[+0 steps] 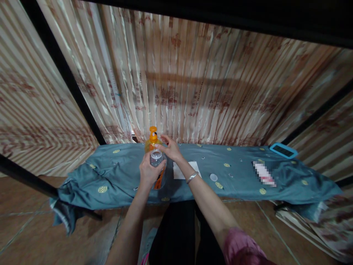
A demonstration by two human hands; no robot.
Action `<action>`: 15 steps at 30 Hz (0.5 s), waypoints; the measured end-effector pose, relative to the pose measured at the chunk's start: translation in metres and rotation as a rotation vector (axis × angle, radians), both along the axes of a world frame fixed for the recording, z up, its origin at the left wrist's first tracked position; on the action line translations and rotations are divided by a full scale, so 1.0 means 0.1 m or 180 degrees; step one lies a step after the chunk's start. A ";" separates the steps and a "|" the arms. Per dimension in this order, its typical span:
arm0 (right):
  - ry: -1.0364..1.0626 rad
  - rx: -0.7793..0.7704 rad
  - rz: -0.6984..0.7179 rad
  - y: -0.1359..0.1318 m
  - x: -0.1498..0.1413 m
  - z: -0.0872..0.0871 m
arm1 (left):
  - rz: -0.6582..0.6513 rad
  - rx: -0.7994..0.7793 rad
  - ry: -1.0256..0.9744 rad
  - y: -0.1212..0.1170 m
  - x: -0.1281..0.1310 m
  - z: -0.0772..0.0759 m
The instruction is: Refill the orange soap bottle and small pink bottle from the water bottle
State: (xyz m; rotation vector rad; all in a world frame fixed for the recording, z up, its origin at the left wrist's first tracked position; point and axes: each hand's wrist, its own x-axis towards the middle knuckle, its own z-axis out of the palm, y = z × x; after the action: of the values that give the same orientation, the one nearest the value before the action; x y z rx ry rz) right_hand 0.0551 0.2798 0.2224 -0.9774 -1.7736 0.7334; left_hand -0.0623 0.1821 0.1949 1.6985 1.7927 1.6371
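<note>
My left hand (149,169) is closed around a clear plastic bottle (157,156) with an open mouth and an orange label low on its side. Just behind it stands a pump bottle (151,142) with yellow-orange contents and an orange pump head. My right hand (171,148), with a silver bracelet at the wrist, reaches to the pump bottle's right side. Its thumb and fingers are spread apart there, the thumb in front of the bottle; whether they touch it I cannot tell. A small white round lid (213,177) lies to the right of my right forearm.
A blue-green patterned cloth (237,187) covers the low bench. On it are a white sheet (182,171) under my right forearm, a blurred-out item (264,173) and a blue-framed dark object (284,150) at far right. Black frame bars and a striped curtain (176,92) enclose the bench.
</note>
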 end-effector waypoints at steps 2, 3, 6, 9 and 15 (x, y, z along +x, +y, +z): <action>-0.0155 0.0007 0.0089 0.06 -0.06 0.05 | -0.0037 0.0011 -0.0023 0.00 0.00 0.00; -0.0234 0.0008 0.0130 0.09 -0.09 0.08 | -0.0057 0.0015 -0.0035 -0.01 0.00 -0.01; -0.0445 0.0004 0.0221 0.14 -0.18 0.16 | -0.0085 0.0016 -0.0060 -0.01 0.00 0.00; -0.0587 -0.0009 0.0234 0.16 -0.23 0.20 | -0.0080 0.0002 -0.0050 -0.01 -0.01 0.01; -0.0716 -0.0021 -0.0087 0.11 0.12 0.20 | -0.0009 -0.0075 -0.0013 -0.02 -0.01 0.02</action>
State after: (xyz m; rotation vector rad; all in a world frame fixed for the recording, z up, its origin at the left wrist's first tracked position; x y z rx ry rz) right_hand 0.0671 0.2908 0.2427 -1.1223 -1.9478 0.6321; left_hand -0.0636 0.1796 0.1970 1.6860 1.7998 1.6106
